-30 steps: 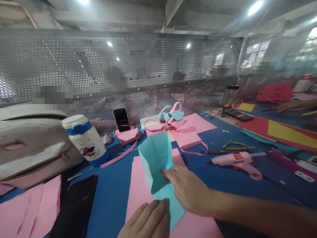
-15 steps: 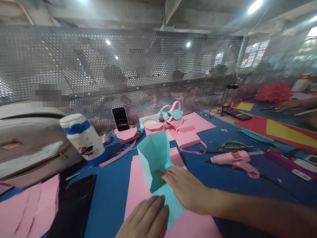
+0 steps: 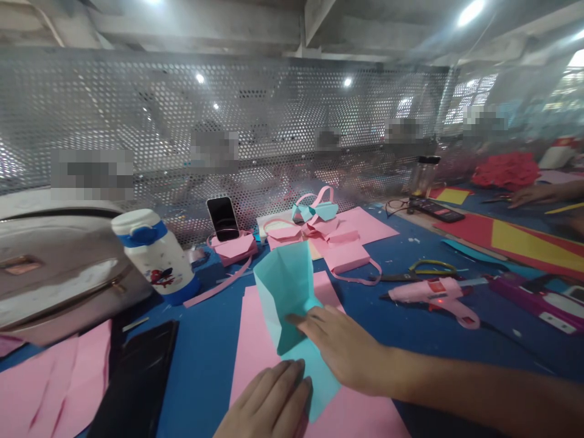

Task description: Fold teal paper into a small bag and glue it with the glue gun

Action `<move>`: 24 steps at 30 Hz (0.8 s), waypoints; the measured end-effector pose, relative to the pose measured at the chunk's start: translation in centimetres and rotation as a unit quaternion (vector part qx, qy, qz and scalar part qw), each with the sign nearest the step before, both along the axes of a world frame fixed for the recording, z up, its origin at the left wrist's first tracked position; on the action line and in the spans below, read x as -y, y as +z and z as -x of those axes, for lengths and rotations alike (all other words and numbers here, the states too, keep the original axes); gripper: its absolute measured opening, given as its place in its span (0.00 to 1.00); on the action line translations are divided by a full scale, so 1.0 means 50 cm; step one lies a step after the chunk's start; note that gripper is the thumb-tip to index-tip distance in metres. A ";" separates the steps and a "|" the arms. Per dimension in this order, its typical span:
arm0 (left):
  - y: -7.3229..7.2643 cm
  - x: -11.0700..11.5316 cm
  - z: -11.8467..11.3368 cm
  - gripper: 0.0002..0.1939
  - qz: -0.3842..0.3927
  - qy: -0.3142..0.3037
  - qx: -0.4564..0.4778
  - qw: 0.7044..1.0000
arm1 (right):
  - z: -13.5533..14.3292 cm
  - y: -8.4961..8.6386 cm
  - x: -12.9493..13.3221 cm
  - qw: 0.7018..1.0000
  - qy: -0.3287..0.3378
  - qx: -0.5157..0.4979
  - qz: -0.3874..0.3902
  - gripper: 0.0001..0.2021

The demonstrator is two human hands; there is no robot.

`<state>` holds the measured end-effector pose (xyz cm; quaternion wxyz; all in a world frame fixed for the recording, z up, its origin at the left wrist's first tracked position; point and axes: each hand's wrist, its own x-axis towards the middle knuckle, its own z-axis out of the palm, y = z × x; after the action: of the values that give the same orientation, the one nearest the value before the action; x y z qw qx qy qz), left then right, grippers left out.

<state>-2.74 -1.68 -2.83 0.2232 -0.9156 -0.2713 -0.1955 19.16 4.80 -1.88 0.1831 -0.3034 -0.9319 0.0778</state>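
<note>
A sheet of light blue paper [image 3: 287,280], folded with its back part standing up and its front part lying flat, rests on pink paper sheets [image 3: 246,347]. My right hand [image 3: 344,350] comes in from the right, its fingers closed on the blue paper's right side at the fold; part of the grip is hidden. My left hand [image 3: 269,401] lies with outstretched fingers on the left edge of the flat front part. Beyond the blue paper are small pink paper bags [image 3: 349,257] with strip handles and a blue bag with pink handles [image 3: 314,211].
At right lie a pink glue gun [image 3: 431,292], scissors [image 3: 410,274] and a purple tool [image 3: 533,298]. A white-and-blue bottle [image 3: 157,258], a backpack [image 3: 64,267], a black flat case [image 3: 137,377] and a propped phone [image 3: 222,218] stand or lie leftward. A co-worker's hand [image 3: 533,194] shows far right.
</note>
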 end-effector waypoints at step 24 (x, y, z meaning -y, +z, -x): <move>0.007 -0.004 -0.004 0.19 -0.018 -0.007 0.000 1.000 | 0.000 -0.008 -0.001 1.000 0.004 -0.026 -0.013 0.28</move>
<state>-2.53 -1.46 -2.48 0.2384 -0.9135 -0.2610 -0.2016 19.17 4.83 -2.28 0.2105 -0.2956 -0.9289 0.0740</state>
